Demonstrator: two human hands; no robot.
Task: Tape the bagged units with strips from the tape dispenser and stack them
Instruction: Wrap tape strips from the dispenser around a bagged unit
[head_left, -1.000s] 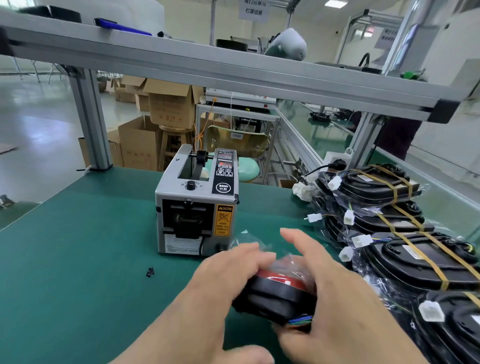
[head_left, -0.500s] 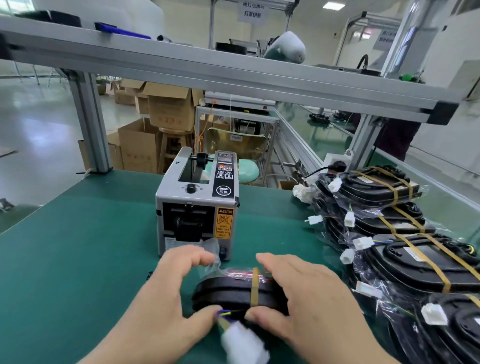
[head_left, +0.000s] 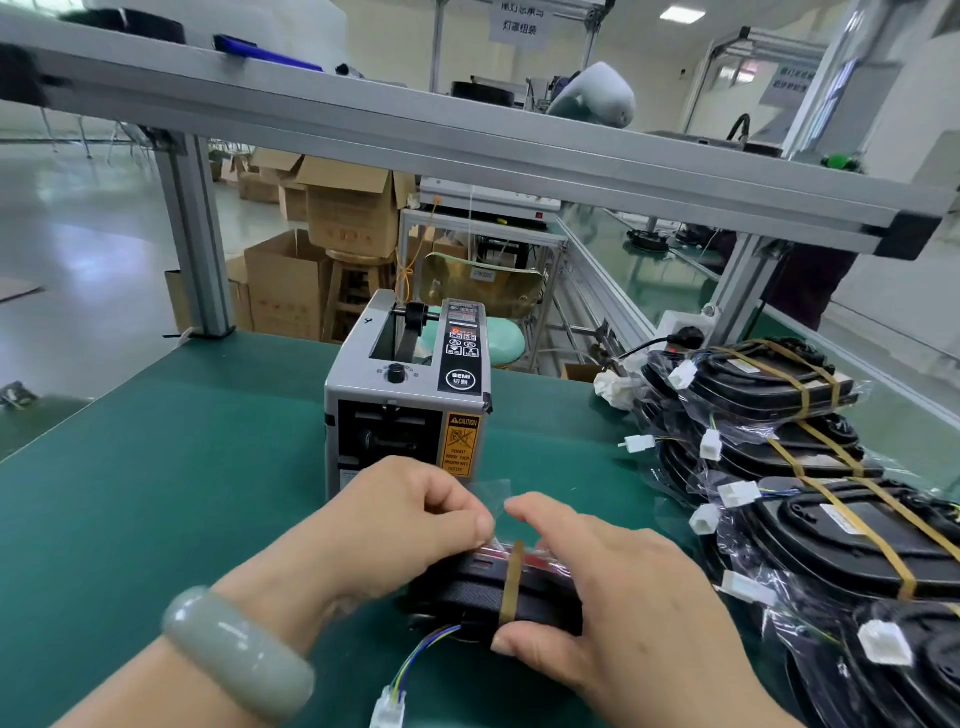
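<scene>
A black bagged unit (head_left: 467, 597) with a red face stands on edge on the green mat, one brown tape strip (head_left: 511, 582) wrapped across it. My left hand (head_left: 395, 530) pinches the clear bag flap (head_left: 491, 493) at the unit's top. My right hand (head_left: 613, 592) holds the unit's right side, thumb on the near face by the strip and fingers over the top. Coloured wires with a white plug (head_left: 389, 712) trail toward me. The grey tape dispenser (head_left: 410, 395) sits just behind the hands.
Stacks of taped bagged units (head_left: 810, 519) with white connectors fill the right side of the mat. An aluminium frame beam (head_left: 467, 140) crosses overhead, its post (head_left: 197, 234) at back left. Cardboard boxes and a stool stand beyond the table's far edge.
The unit turned from its red face up to standing on edge with the tape strip showing. My left hand rose from its side to pinch the bag flap on top.
</scene>
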